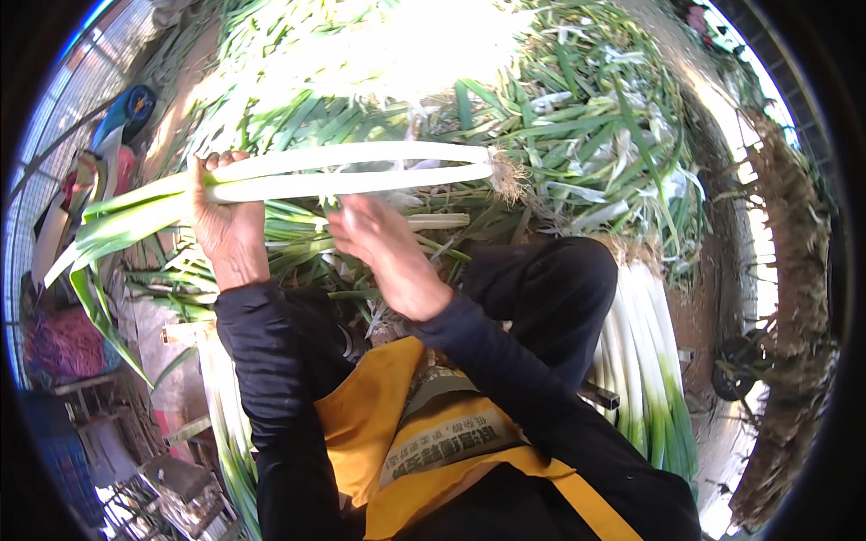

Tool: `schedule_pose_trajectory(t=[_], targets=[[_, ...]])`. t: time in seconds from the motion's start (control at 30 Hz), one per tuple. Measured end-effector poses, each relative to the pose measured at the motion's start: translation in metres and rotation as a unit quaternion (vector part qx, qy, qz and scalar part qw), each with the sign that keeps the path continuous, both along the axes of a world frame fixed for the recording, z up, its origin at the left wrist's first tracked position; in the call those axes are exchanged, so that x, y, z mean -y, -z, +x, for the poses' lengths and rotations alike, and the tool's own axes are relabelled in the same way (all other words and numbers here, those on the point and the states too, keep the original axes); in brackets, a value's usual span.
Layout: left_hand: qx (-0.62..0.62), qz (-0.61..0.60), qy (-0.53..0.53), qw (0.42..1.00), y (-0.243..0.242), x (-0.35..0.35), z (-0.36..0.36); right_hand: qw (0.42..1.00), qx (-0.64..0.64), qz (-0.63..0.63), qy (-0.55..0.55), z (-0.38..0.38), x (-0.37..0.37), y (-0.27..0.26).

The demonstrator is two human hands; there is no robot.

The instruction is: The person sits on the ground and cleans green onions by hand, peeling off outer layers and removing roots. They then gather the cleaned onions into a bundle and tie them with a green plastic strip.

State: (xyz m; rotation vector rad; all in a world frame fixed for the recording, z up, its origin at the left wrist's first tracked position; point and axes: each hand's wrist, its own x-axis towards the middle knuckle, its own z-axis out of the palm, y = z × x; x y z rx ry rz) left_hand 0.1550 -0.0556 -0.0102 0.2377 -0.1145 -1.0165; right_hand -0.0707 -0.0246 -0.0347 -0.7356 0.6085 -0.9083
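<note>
In the head view, my left hand point(230, 216) is closed around two long green onions point(352, 182), at the point where the white stalks turn to green leaves. They lie level across the picture, their bushy roots to the right and their leaves drooping to the left. My right hand point(369, 233) is just below the white stalks, blurred, its fingers bent; whether it touches them or pinches a scrap of leaf I cannot tell. More green onions point(298, 230) lie beneath and behind my hands.
A heap of leaves and peelings point(595, 135) spreads ahead. Bundled green onions point(639, 351) stand right of my knee, with another bundle point(226, 399) at my left. A blue container point(125, 115), a pink mesh heap point(71, 341) and a blue crate point(67, 466) are far left.
</note>
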Motion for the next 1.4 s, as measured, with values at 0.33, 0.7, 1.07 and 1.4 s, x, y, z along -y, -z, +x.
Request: schedule_pose_trajectory(t=[0.33,0.7,1.07,1.4], targets=[[0.203,-0.022,0.162,0.965,0.017,0.012,-0.103,0.925,0.297,0.098,0.218,0.019,0.066,-0.033],[0.333,0.017,0.384,0.861,0.031,0.001,-0.215,0.854,0.191,-0.057,0.48,-0.118,0.086,-0.047],[0.447,-0.054,0.403,0.797,0.0,0.006,-0.184,0.591,-0.151,-0.577,0.543,-0.283,0.051,-0.216],[0.344,-0.097,0.207,0.91,-0.029,-0.001,-0.193,0.549,-0.522,-0.648,0.074,-0.202,0.052,-0.147]])
